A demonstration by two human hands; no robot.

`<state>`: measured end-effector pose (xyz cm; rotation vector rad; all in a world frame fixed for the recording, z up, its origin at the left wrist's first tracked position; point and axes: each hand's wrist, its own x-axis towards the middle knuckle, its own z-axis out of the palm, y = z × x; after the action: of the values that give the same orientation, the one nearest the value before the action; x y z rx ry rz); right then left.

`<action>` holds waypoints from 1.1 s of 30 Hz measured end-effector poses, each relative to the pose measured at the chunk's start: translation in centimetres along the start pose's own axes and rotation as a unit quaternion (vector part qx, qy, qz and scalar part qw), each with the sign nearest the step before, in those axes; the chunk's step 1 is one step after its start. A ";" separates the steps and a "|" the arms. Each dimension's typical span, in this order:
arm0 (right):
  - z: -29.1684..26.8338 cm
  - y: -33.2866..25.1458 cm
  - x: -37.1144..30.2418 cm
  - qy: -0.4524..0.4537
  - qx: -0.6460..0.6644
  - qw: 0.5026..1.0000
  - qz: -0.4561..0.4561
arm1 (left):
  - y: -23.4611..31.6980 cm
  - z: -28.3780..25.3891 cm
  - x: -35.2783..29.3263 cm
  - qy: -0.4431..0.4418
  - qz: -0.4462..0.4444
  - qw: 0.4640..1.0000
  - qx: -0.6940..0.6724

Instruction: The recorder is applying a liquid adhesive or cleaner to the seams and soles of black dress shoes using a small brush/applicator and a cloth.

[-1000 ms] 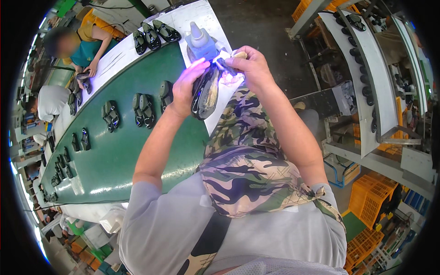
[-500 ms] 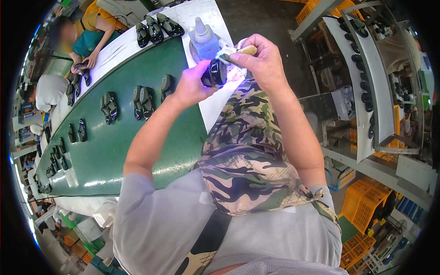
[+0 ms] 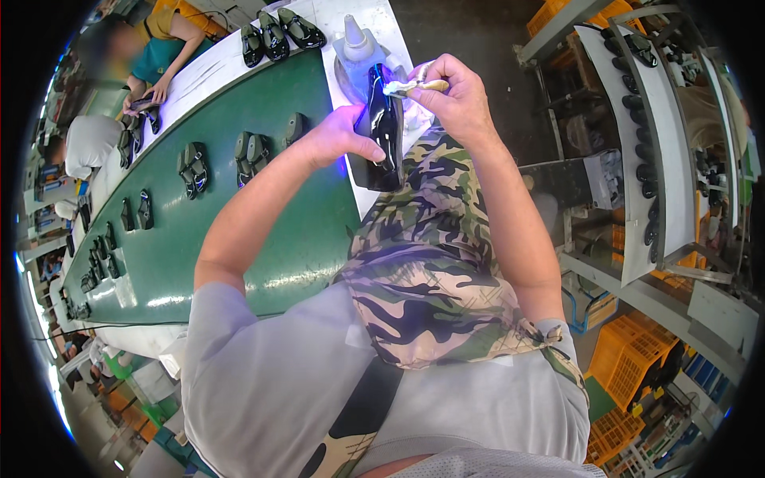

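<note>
From the head view I see my left hand (image 3: 339, 142) wrapped around a glossy black shoe (image 3: 381, 127), thumb across its near side and the other fingers hidden behind it, so the hand is closed on the shoe. The shoe is held up off the table, above the lap and just in front of the green conveyor belt (image 3: 263, 215). Its long axis runs nearly straight up and down in the picture, one end toward the squeeze bottle (image 3: 356, 49) on the white table (image 3: 319, 16), the other end down toward the camouflage apron (image 3: 430, 271).

My right hand (image 3: 450, 99) sits to the right of the shoe's upper end, fingers pressed together in a pinch on a small pale brush or swab (image 3: 414, 86). Its white tip touches the shoe's top end, so the contact point lies to the left of the right hand and above the left one. I judge the right hand the nearer to that end; the left only steadies the lower and middle part.

On the belt, pairs of dark shoes (image 3: 191, 167) lie well apart from my hands. Another person (image 3: 155, 48) sits at the far end of the table.
</note>
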<state>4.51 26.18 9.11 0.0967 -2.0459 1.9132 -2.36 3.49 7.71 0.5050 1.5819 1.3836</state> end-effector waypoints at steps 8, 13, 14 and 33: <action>-0.6 1.4 -3.3 -0.062 0.030 0.996 0.064 | -0.5 0.3 1.2 0.019 -0.003 0.981 -0.192; -2.8 2.0 -4.9 -0.066 0.040 0.993 0.087 | -1.6 0.4 2.4 0.055 0.013 0.972 -0.227; -3.4 2.0 -5.2 -0.075 0.053 0.991 0.098 | -1.8 0.4 2.6 0.050 0.010 0.974 -0.223; -6.8 4.5 -8.4 0.272 0.253 0.904 0.210 | -0.5 7.3 7.5 0.189 0.210 0.952 -0.114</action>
<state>12.52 31.73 2.68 -0.7297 -1.2351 2.3362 0.40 13.23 5.08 0.4723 1.6388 2.0611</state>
